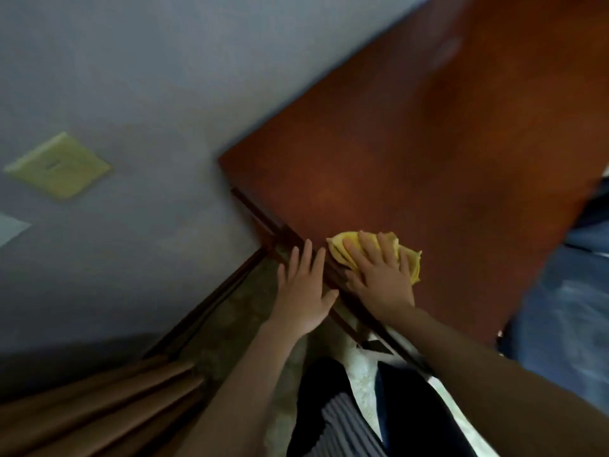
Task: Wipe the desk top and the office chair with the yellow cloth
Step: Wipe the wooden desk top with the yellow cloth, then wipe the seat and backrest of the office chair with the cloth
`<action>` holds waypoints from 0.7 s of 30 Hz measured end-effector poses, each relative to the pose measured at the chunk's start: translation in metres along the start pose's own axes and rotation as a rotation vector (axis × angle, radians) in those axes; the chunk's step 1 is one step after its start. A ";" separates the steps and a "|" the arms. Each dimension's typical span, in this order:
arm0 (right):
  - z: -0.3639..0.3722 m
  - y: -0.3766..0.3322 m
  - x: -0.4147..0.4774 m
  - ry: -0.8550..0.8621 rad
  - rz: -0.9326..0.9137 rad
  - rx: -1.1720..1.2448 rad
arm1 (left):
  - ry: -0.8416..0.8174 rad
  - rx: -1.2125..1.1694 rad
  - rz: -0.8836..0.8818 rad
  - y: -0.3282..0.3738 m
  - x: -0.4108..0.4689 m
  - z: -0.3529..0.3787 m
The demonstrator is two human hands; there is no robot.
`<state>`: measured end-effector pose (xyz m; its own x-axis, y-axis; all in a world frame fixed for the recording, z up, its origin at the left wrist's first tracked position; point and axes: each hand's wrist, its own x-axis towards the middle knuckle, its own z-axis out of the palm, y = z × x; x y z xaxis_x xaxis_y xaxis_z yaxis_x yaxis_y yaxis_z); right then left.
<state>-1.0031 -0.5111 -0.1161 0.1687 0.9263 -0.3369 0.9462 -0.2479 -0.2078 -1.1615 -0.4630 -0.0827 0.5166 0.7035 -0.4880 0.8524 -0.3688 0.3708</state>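
R hand (379,278): fingers straight, spread, pressing flat on yellow cloth (339,244).
Cloth posn: bunched on desk top (412,143), near its 7 o'clock edge; mostly hidden under palm.
L hand (303,291): fingers straight, holds nothing; 9 o'clock of cloth, off desk edge; contact unclear.
Blurred: blue shape (566,291) at 3 o'clock, unidentifiable.

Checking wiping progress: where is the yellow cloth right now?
Head view, just right of centre: the yellow cloth lies on the desk top by its near-left edge, pressed under the right hand, with the left hand just left of it.
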 end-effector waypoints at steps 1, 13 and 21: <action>0.004 0.004 -0.017 0.007 0.058 0.003 | -0.009 0.044 0.049 0.008 0.003 0.001; 0.047 0.064 -0.165 0.121 0.274 0.214 | -0.193 0.313 0.464 0.127 -0.027 0.072; 0.040 0.134 -0.310 0.452 0.384 0.688 | -0.321 0.113 0.519 0.244 -0.103 0.130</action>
<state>-0.9401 -0.8427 -0.0765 0.6679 0.7321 -0.1340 0.4531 -0.5427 -0.7072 -0.9964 -0.7038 -0.0451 0.8497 0.2037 -0.4864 0.4775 -0.6884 0.5459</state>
